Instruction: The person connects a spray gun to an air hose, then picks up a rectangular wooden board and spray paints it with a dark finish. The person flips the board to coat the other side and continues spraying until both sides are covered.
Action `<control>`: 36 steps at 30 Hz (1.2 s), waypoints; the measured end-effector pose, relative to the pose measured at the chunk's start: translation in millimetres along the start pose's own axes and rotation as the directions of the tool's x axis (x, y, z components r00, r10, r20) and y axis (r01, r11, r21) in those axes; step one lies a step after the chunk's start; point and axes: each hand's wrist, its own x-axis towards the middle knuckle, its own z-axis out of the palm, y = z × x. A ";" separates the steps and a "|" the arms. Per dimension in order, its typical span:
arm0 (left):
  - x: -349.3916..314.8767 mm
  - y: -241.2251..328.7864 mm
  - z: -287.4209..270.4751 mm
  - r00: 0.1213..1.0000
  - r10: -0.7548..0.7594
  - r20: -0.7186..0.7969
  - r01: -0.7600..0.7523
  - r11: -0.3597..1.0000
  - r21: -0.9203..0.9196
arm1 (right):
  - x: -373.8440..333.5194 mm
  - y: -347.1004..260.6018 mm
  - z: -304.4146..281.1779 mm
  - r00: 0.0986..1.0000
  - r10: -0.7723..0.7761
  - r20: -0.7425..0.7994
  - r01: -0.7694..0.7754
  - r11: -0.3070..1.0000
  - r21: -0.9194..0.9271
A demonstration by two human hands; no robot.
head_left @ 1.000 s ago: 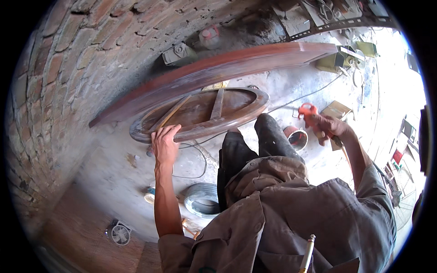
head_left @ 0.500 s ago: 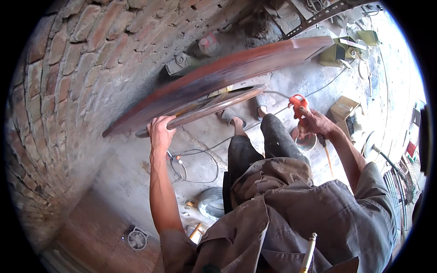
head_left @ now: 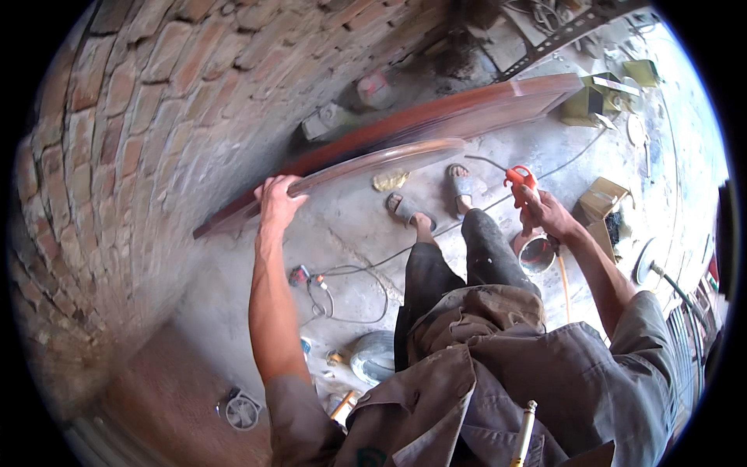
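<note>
My left hand [head_left: 277, 202] is closed over the near left end of a narrow brown wooden piece [head_left: 381, 160] with a curved, polished edge. That piece stands tilted close against a larger reddish-brown wooden panel [head_left: 459, 103], which leans along the brick wall. In my right hand [head_left: 547, 215] is an orange air blow gun [head_left: 520, 180], gripped by its handle. Its thin dark nozzle points left toward the far end of the wooden piece, apart from it. An orange hose [head_left: 565, 289] hangs below my right hand.
Below my right hand stands a round can [head_left: 537, 253], with an open cardboard box [head_left: 604, 199] to its right. Cables [head_left: 381, 311] loop across the concrete floor. A yellowish rag-like item [head_left: 391, 180] lies near my feet. The brick wall [head_left: 156, 117] runs along the left.
The wooden piece has swung up closer to the panel, hiding the opening that showed before and uncovering the yellowish item. My left hand keeps its hold; my right still grips the blow gun.
</note>
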 end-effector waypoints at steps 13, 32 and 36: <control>46.8 -7.6 -14.0 0.990 -0.062 0.126 0.063 0.998 -0.001 | 38.6 36.8 -92.3 0.713 0.025 -0.700 0.188 0.956 0.226; 90.8 -15.7 -18.4 0.975 -0.117 0.188 0.134 0.988 -0.081 | 62.2 98.8 -55.7 0.889 0.036 -0.456 -0.004 0.997 0.072; 88.6 -4.8 -24.0 0.979 -0.095 0.179 0.118 0.985 -0.122 | 69.2 105.2 -57.4 0.869 0.040 -0.493 -0.018 0.999 0.048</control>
